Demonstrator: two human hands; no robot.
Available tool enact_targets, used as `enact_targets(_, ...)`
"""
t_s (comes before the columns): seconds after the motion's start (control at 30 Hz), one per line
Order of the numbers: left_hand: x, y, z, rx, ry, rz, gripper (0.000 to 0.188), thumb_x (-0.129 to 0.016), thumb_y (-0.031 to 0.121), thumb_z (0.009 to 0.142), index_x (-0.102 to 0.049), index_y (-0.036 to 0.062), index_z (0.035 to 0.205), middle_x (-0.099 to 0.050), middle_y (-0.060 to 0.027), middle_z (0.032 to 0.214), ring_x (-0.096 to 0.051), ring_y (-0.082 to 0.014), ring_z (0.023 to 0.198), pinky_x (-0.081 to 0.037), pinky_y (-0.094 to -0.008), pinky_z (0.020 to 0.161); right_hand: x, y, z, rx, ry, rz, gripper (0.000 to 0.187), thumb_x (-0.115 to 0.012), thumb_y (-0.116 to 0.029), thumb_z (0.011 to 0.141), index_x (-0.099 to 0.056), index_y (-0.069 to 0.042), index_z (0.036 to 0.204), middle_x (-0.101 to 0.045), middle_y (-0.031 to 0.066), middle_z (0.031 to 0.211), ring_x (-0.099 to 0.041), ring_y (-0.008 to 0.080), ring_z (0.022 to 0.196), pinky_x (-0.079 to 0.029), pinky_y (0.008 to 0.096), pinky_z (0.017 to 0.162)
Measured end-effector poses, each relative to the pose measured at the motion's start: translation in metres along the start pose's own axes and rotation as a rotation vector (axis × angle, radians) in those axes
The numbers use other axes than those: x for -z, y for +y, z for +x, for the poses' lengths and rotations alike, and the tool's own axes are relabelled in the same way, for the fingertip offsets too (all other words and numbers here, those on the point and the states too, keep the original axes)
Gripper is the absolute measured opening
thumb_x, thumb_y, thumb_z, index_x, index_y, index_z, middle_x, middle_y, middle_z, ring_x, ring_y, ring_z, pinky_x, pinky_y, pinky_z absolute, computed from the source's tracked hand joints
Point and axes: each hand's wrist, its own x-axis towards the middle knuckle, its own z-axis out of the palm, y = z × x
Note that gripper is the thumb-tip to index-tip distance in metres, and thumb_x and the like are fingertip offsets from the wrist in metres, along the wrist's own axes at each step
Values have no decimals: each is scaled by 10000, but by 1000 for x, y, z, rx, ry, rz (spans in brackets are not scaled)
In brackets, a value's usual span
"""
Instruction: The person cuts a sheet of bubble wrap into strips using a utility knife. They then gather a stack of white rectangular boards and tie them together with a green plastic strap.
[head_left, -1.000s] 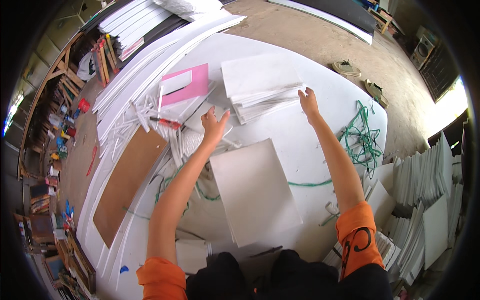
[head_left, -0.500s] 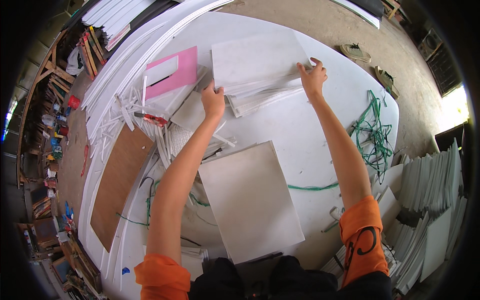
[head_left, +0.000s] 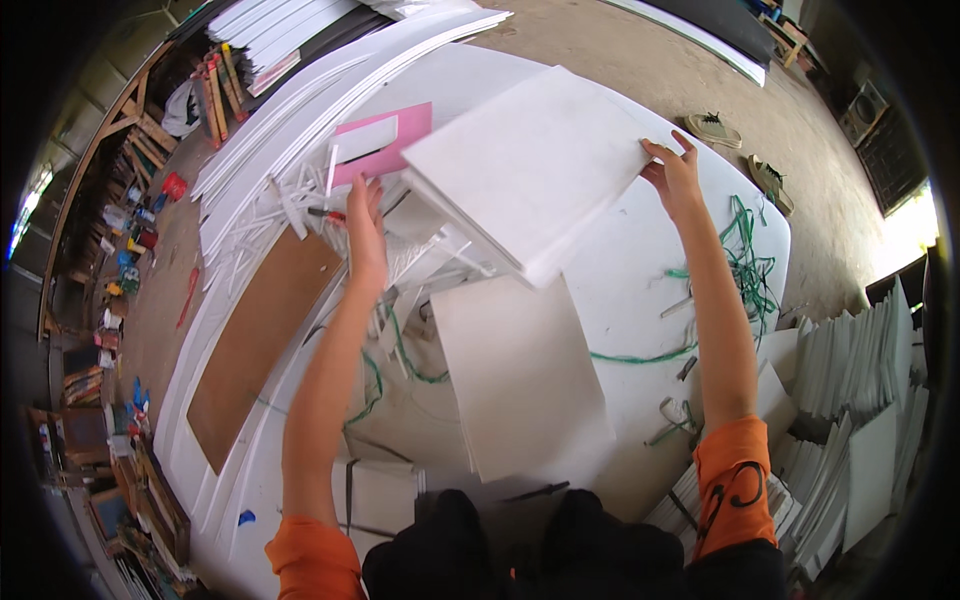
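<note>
A stack of thin white rectangular sheets (head_left: 530,165) sits turned cornerwise at the far middle of the table, its near-left edge showing several layers. My right hand (head_left: 676,182) is at the stack's right corner, with thumb and fingers closed around the edge. To the left of the stack, my left hand (head_left: 367,235) is raised with fingers stretched out, apart from the sheets and holding nothing. Nearer to me lies another off-white rectangular sheet (head_left: 525,385), its far end partly beneath the turned stack.
Thin white offcut strips (head_left: 290,200) lie left, beside a pink sheet (head_left: 415,128) and a brown board (head_left: 258,340). Green twine (head_left: 748,260) is tangled on the right. Upright white panels (head_left: 850,350) stand lower right; shoes (head_left: 715,130) rest on the floor beyond the table.
The far stack has turned cornerwise and come nearer, now overlapping the near sheet. My left hand has left its edge and moved left; my right hand has moved slightly right.
</note>
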Motion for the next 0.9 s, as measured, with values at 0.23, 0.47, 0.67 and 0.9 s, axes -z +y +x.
enact_targets(0.23, -11, 50, -67, 435, -392, 151, 593, -564, 382, 776, -397, -15, 1184, -514, -118, 1081, -514, -200, 965, -408, -300, 826, -56, -7, -64, -120, -192, -259, 707, -661, -64, 689, -199, -1, 1220, -443, 215, 1075, -539, 255, 874, -475, 369, 760)
enact_targets(0.47, -6, -10, -156, 248, -48, 21, 624, -602, 257, 765, -294, -33, 1224, -463, -147, 1131, -477, -197, 1000, -394, -301, 840, -54, 33, -171, 6, -300, -574, 679, -571, -284, 797, -189, 2, 1280, -407, 218, 1199, -445, 287, 1067, -368, 346, 889)
enact_targets(0.67, -18, -35, -211, 99, 9, 195, 612, -551, 216, 799, -227, -43, 1249, -356, -175, 1185, -391, -216, 1058, -319, -311, 910, -25, 56, -204, -20, -428, -662, 713, -580, -302, 790, -192, 9, 1300, -371, 209, 1251, -414, 321, 1096, -346, 332, 911)
enact_targets(0.9, -4, -107, -221, -9, -43, 576, 718, -562, 245, 794, -135, -64, 1282, -195, -240, 1245, -256, -321, 1163, -248, -377, 962, 7, 114, -214, -191, -360, -1065, 807, -596, -454, 736, -196, -66, 1319, -261, 174, 1292, -201, 357, 1191, -253, 466, 957)
